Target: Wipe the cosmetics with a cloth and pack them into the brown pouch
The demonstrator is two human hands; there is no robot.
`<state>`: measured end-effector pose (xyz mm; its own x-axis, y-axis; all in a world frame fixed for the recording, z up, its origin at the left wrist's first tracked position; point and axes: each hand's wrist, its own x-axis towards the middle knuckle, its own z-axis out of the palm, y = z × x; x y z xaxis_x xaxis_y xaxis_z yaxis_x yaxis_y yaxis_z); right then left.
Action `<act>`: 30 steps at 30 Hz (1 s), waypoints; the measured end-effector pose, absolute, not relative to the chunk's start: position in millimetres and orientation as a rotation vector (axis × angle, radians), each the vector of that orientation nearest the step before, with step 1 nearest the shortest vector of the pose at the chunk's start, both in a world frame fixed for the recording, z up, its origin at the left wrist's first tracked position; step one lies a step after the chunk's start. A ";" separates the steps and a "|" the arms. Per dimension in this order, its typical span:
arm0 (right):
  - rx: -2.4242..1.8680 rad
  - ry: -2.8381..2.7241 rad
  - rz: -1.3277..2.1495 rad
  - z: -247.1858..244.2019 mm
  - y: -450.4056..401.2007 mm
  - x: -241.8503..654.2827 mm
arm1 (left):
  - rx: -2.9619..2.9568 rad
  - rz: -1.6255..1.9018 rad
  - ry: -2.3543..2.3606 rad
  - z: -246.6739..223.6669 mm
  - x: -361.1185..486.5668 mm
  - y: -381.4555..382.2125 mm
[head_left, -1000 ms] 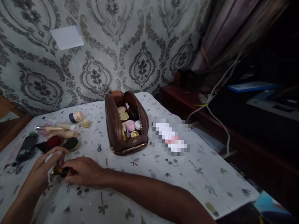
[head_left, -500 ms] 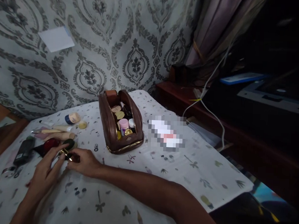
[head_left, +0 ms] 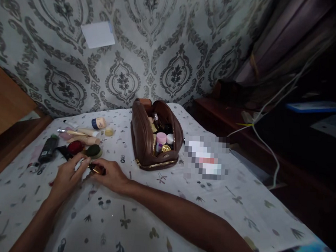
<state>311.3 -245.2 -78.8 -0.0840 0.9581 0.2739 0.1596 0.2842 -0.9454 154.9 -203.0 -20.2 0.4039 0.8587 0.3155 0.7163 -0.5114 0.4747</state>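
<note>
A small dark bottle with gold trim point(head_left: 97, 169) is held low over the cloth between both hands. My right hand point(head_left: 110, 173) has its fingers closed round the bottle's right end. The fingers of my left hand point(head_left: 70, 172) pinch together at the other end; what they grip is partly hidden. Just beyond the fingers lie a round green item point(head_left: 93, 151), a red item point(head_left: 75, 147) and a black tube, partly covered. An open brown zip bag point(head_left: 141, 139) stands right of the hands, with pink-lidded and white-lidded jars, a gold lid and other small items inside.
Left of the hands lies a dark bottle point(head_left: 48, 149). Brushes and tubes point(head_left: 84, 137), a beige and navy jar point(head_left: 98, 123) and a small yellowish lid point(head_left: 109, 132) lie behind. Right of the bag is a blurred-out item point(head_left: 205, 157). A white cable point(head_left: 267, 147) hangs at the right.
The view has swung left, so everything appears farther right. Both hands remain together at the small bottle, with little visible change in their grip.
</note>
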 end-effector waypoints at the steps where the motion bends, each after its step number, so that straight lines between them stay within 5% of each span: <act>1: -1.079 -1.501 0.960 -79.0 -245.5 311.1 | 2.382 0.782 1.375 -20.9 154.6 -202.8; 30: -1.052 -1.378 0.950 -84.3 -240.3 306.7 | 2.108 0.891 0.958 -22.7 141.3 -190.4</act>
